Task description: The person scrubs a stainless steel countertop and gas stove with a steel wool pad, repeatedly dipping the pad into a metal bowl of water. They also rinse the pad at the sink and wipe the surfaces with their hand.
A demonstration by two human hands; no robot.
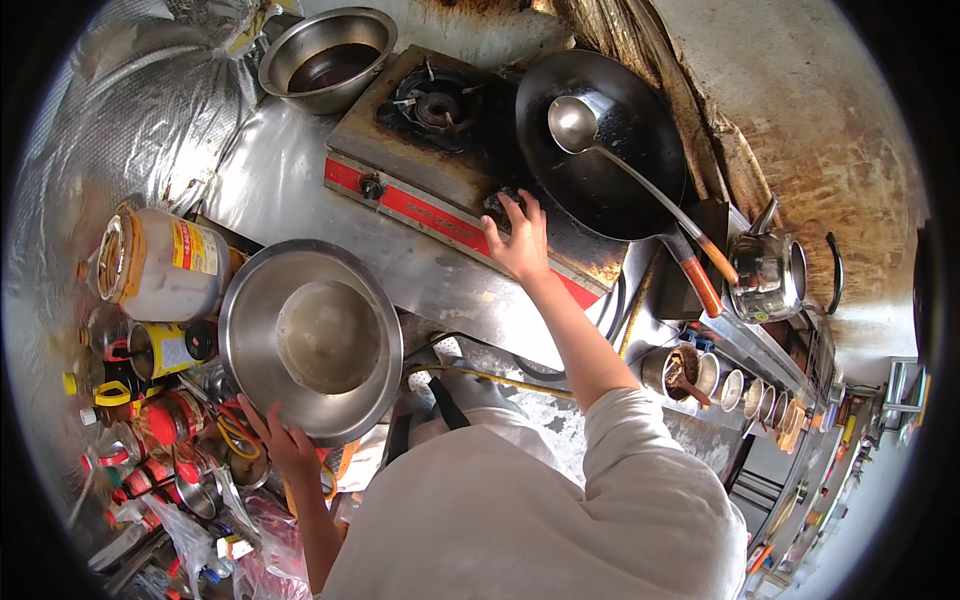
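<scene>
My right hand (523, 236) reaches over the front of a two-burner gas stove (442, 195), fingers spread beside a dark knob or fitting near its front edge; whether they touch it I cannot tell. My left hand (281, 442) is at the near rim of a large steel bowl (247, 360) holding some cloudy liquid (330, 337); its thumb side is partly hidden. On the stove's right rests a black wok (630, 180) with a wooden-handled steel ladle (574, 124) in it. The left burner (436, 109) is bare, and no flame shows there.
A steel basin (328, 60) with dark liquid stands behind left. Bottles, jars and a large plastic jug (176, 262) crowd the left side. To the right are a steel kettle (765, 277) and a row of seasoning containers (729, 390). A yellow hose (510, 381) runs below the counter.
</scene>
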